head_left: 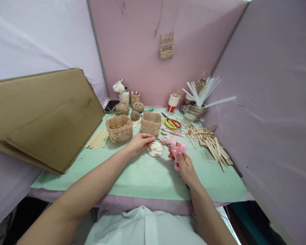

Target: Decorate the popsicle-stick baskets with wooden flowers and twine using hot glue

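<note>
Glue gun (177, 147) gripped in the right hand (186, 167), nozzle (157, 139) near a small piece (153, 139) the left hand (140, 143) pinches; two baskets (120, 134) stand formed, but this gluing looks unfinished.

The pistol-shaped plastic glue gun (179, 147) is light pink with orange accents. Just left of it, a round flat disc (155, 150) is creamy white. Beyond it, two tan squarish baskets (121, 133) show a woven pattern, looped scissors (169, 119) have yellow and orange-red handles, and a tapered cup (172, 102) is white — red below. Beneath it, the desk (112, 182) is mint green.
</note>
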`<state>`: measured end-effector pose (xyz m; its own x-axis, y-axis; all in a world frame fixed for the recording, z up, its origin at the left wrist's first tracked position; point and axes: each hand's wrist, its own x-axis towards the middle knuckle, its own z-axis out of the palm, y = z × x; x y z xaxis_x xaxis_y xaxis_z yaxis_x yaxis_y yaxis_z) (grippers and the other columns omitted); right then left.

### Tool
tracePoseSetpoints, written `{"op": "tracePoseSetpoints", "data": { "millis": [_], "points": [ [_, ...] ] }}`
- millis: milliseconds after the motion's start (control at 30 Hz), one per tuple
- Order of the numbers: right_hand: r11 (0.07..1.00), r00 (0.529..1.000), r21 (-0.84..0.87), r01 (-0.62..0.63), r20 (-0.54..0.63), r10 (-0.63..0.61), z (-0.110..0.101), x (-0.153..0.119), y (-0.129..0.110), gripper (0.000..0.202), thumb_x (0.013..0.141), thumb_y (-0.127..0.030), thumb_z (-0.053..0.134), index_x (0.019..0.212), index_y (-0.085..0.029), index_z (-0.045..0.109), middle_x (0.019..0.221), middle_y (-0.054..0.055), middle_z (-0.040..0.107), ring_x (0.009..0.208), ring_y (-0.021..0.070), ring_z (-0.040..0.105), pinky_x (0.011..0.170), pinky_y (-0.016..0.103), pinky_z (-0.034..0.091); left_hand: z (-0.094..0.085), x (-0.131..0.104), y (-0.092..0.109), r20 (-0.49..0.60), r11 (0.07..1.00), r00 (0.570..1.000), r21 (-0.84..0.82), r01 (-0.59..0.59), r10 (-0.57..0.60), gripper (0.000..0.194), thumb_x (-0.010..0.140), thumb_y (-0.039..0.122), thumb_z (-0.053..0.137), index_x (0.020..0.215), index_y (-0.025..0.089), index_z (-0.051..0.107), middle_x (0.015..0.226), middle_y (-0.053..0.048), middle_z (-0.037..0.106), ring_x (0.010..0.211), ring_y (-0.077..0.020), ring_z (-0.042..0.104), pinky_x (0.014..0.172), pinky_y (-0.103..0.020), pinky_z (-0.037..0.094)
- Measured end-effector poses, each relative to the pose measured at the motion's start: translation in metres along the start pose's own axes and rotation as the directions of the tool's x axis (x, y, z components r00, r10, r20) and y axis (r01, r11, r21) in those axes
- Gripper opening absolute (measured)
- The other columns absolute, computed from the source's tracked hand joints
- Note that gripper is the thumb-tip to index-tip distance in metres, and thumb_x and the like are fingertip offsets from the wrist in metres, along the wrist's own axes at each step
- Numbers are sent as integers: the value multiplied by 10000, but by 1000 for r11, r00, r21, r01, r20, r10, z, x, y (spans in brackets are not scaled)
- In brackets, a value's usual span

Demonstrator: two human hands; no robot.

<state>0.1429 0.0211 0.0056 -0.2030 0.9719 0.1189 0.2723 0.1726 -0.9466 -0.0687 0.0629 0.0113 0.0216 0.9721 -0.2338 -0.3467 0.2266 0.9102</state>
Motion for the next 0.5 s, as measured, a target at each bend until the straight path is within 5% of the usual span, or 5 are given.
{"op": "tracePoseSetpoints", "data": {
  "millis": [500],
  "points": [
    [1000, 1000, -6, -15, -10, 15, 0, 0, 0, 605, 829, -687, 312, 782, -164, 613, 705, 47, 575, 533, 128, 462, 468, 240, 379, 1, -1, 1, 1, 1000, 1000, -12, 4, -4, 121, 649, 118, 752, 752, 96, 693, 692, -47, 658, 576, -61, 557, 571, -174, 465]
  ]
}}
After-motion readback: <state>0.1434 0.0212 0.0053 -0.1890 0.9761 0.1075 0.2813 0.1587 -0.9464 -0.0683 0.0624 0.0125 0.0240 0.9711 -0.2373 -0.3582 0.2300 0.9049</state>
